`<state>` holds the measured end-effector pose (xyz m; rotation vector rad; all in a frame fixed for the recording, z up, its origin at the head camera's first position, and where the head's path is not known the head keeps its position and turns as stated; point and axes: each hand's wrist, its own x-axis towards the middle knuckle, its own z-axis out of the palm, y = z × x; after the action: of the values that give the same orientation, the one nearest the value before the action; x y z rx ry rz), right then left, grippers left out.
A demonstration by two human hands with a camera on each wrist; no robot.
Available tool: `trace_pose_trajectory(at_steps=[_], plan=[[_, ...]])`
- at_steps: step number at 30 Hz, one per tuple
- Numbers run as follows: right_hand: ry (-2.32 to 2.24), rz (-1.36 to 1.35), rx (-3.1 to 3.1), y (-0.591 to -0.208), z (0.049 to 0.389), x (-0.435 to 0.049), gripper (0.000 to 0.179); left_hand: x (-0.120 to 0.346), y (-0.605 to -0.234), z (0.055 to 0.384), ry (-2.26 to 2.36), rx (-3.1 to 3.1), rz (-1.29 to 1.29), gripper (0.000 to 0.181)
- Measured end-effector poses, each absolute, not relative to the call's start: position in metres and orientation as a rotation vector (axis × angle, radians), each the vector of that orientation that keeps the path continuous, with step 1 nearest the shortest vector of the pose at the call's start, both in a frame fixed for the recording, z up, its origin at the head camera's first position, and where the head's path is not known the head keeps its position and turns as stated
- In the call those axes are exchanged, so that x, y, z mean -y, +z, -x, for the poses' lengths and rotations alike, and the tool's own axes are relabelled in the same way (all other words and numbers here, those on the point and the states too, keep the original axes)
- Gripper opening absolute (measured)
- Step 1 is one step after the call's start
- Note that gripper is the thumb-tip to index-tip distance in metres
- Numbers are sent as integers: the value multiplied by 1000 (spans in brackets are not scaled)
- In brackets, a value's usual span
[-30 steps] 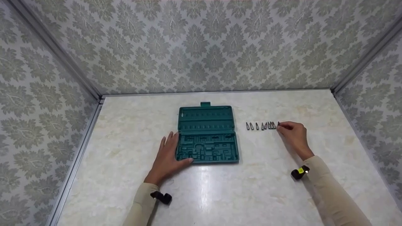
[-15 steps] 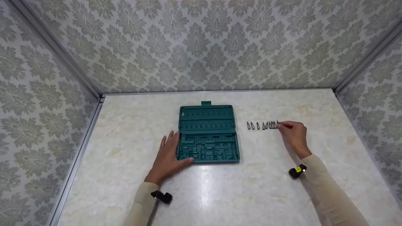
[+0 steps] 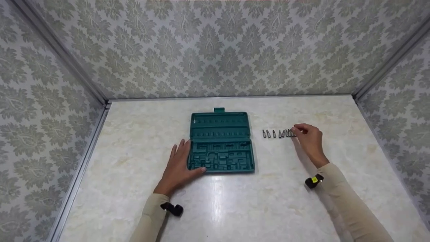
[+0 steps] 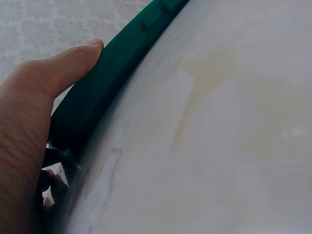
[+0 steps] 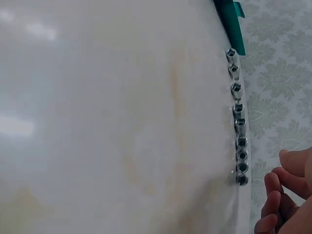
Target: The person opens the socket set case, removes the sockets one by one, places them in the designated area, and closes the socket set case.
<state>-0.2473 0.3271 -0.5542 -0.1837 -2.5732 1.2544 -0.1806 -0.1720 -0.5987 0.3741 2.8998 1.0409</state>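
A dark green socket case [image 3: 220, 131] lies unfolded on the table, its moulded compartments bare. At its left side my left hand [image 3: 178, 168] rests with straight fingers along the edge; in the left wrist view the thumb [image 4: 78, 61] touches the front wall. To the right of the case, several small silver sockets [image 3: 274, 134] form a row, closer together at the right end. My right hand [image 3: 310, 141] is over that end and overlaps the last ones. In the right wrist view its loosely bent fingers [image 5: 274, 184] hold nothing, apart from the row of sockets [image 5: 239, 109].
A pale marbled table [image 3: 262, 208] carries everything. Patterned wall panels [image 3: 228, 50] close off the back and both sides. Each sleeve bears a dark wrist camera, such as the left camera [image 3: 173, 209].
My right hand has left the rightmost socket, which it pinched before, and moved slightly left and away over the row's end. The left hand and case stay in place.
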Motion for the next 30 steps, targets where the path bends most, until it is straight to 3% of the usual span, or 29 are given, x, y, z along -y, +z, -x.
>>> trace_pose_trajectory(at_steps=[30], plan=[[1406, -253, 2623, -544, 275, -236, 25, 172, -598, 181, 1055, -2897, -393, 132]])
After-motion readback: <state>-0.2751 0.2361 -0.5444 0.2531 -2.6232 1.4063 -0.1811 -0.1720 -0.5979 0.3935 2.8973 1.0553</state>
